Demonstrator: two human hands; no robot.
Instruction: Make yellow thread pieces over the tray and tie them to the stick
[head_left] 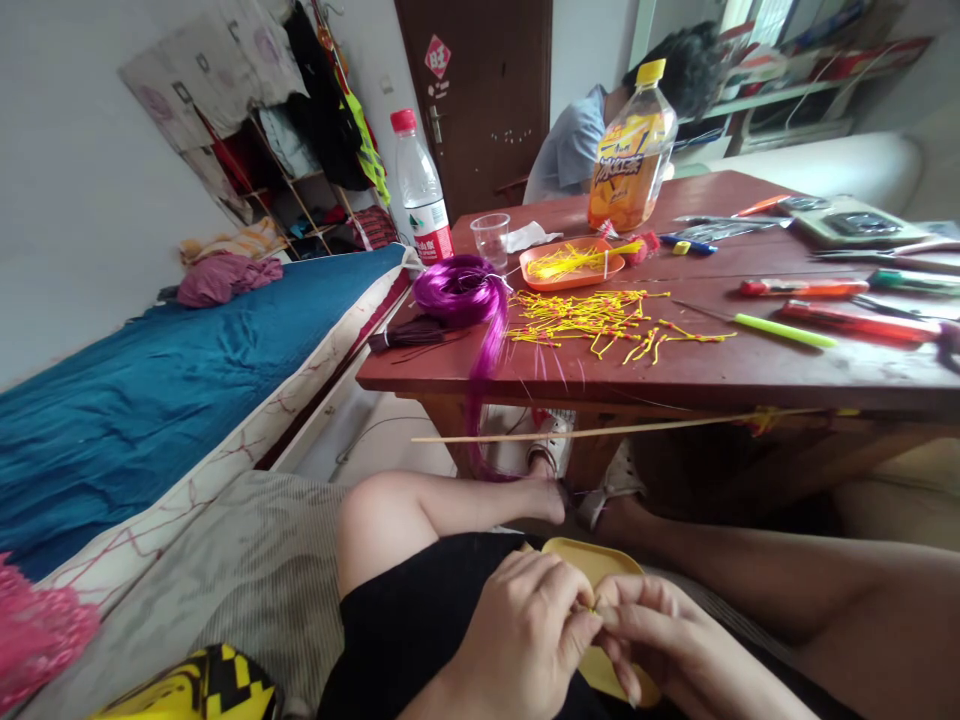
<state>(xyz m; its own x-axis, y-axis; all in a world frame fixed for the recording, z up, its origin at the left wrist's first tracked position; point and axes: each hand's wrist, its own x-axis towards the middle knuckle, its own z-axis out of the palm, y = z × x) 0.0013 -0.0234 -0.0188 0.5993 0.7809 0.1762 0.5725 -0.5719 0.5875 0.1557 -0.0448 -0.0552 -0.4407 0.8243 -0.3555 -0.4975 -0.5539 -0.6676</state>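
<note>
My left hand [525, 620] and my right hand [649, 620] meet above my lap, fingertips pinched together. A tiny bit of small yellow cord [593, 607] shows where they meet; the fingers hide most of it. Under the hands, a yellow tray [581, 548] rests on my lap. On the table in front lies a pile of short yellow knotted cords [581, 318] with reddish spots. Left of them sits a coil of shiny purple thread [457, 287], its tail hanging over the table edge.
Behind the pile stands an orange dish [574, 278] of yellow strands. Bottles [427, 205] and a clear cup [491, 240] are further back. A lime-handled tool [784, 330] and pens lie right. A thin stick [525, 436] juts along the table's front. Another person [574, 140] sits opposite.
</note>
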